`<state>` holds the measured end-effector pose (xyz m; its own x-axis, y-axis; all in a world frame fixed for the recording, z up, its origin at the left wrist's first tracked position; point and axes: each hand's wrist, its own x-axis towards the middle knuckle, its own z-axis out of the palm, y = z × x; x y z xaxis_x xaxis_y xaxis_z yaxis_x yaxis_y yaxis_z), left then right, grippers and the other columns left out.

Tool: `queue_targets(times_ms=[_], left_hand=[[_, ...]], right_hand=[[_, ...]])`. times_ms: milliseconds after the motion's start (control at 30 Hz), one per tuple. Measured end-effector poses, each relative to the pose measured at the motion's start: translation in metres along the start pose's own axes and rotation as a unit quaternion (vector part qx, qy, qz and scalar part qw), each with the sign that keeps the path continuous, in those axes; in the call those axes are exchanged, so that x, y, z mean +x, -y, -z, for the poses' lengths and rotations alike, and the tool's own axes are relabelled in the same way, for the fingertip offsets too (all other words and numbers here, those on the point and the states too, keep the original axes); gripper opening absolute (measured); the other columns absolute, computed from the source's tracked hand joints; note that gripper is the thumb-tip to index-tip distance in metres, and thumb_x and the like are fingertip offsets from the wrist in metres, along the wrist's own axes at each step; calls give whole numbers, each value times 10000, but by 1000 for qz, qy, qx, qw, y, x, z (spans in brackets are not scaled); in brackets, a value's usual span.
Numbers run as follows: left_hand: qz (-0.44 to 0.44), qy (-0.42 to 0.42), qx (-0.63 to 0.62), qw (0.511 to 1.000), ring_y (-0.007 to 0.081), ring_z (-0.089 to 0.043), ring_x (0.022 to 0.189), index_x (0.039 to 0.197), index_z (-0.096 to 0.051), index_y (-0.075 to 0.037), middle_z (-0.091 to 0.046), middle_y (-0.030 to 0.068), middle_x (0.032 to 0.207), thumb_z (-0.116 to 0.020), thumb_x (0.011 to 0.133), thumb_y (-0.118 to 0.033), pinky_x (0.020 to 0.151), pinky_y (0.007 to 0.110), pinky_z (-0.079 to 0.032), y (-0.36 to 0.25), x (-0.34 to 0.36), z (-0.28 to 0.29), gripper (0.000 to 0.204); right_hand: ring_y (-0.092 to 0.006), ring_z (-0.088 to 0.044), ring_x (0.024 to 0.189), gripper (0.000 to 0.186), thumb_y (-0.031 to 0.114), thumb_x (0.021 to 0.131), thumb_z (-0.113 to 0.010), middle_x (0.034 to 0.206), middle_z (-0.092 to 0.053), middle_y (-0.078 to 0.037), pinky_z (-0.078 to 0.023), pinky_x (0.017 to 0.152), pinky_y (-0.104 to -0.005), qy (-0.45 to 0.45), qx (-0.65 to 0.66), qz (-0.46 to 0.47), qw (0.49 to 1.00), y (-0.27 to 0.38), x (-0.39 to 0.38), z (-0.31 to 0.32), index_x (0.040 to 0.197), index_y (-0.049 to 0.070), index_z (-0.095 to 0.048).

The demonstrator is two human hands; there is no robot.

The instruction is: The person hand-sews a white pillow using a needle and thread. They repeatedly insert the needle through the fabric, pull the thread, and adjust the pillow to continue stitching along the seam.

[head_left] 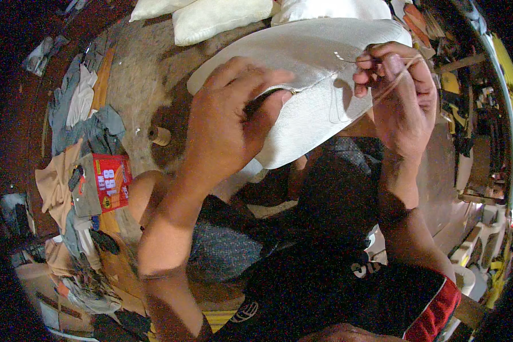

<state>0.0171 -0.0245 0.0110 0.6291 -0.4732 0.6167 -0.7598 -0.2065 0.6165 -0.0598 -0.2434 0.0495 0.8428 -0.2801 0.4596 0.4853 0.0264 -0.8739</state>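
Nearest to the camera are the person's own black shorts (pixel 325 285) with a red stripe, and bare knees folded as the person sits on the floor. Two forearms rise from the lower edge.

The left hand (pixel 228 122) is closed on the near edge of a white cushion cover (pixel 319 85), thumb on top and fingers wrapped under the fold, holding it up over the lap. The right hand (pixel 396 94) is pinched shut on a thin needle (pixel 353 58) at the cover's upper right, and a pale thread (pixel 396 85) runs from the fingers down across the palm. The cover is a single piece of woven white cloth, lifted off the ground and stretched between the two hands.

Below and behind it lies the floor (pixel 142 85), a worn brownish surface, dim and dusty. One spool of thread (pixel 159 135) stands on it just left of the left wrist, apart from everything else. Farther left, one red box (pixel 111 182) lies on a heap of cloth scraps (pixel 80 142) in grey, tan and white that runs down the left side; the pieces are too tangled to count.

At the far top, three white stuffed cushions (pixel 222 17) lie side by side past the cover. On the right, shelves (pixel 484 114) crowded with mixed goods bend along the rim; what they hold is too small to tell.
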Motion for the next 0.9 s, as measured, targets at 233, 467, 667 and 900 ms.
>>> queue_targets(times_ms=[233, 467, 667, 900], left_hand=[[-45, 75, 75, 993, 263, -694, 915, 1018, -742, -70, -723, 102, 987, -691, 940, -138, 808, 364, -544, 0, 14, 5, 115], [62, 51, 4, 997, 357, -686, 946, 1024, -710, -74, -720, 114, 985, -659, 903, -60, 815, 451, -554, -3, 12, -4, 132], [-71, 90, 103, 988, 343, -677, 953, 1053, -718, -121, -702, 102, 987, -681, 880, -47, 835, 414, -558, -6, 14, 1, 191], [74, 34, -192, 978, 186, -685, 918, 1019, -693, -64, -699, 51, 958, -678, 957, -80, 822, 343, -549, -5, 15, -9, 65]], right_hand=[[-135, -674, 764, 198, 160, 1003, -666, 917, -743, -93, -538, 684, -266, -21, -40, -48, 998, -3, 2, -2, 1064, -22, -717], [-126, -673, 772, 206, 157, 1008, -664, 945, -746, -99, -545, 690, -260, -23, 15, -71, 997, -12, 10, 10, 1101, -22, -709], [-122, -667, 768, 199, 147, 1016, -651, 938, -745, -102, -544, 685, -261, -10, 36, -69, 997, -13, 11, 13, 1102, -24, -709], [-135, -666, 758, 180, 126, 1010, -644, 923, -746, -103, -547, 681, -275, -14, 27, -57, 998, -13, 9, 10, 1069, -26, -718]])
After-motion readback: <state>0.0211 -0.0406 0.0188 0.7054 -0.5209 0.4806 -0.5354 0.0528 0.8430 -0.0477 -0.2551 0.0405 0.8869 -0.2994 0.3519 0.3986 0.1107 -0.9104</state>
